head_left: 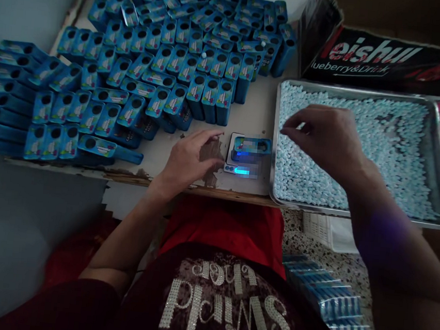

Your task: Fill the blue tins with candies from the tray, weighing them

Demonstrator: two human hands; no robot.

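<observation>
A small digital scale (228,160) with a lit display lies on the worktable, and a blue tin (239,147) with a round hole in its top rests on it. My left hand (189,157) is just left of the scale, thumb and fingers apart, with nothing between them. Over the left part of a metal tray (355,213) hovers my right hand (324,136), its thumb and fingertips pinched together. Whatever the pinch may hold is too small to make out. Many pale blue, pellet-like candies (315,187) cover the tray's bottom.
Several rows of upright blue tins (132,110) with round holes fill the table's left and back. Behind the tray stands an open cardboard box (389,62). Wrapped blue packs (328,294) and a white basket (317,230) are below, past the table's front edge (136,179).
</observation>
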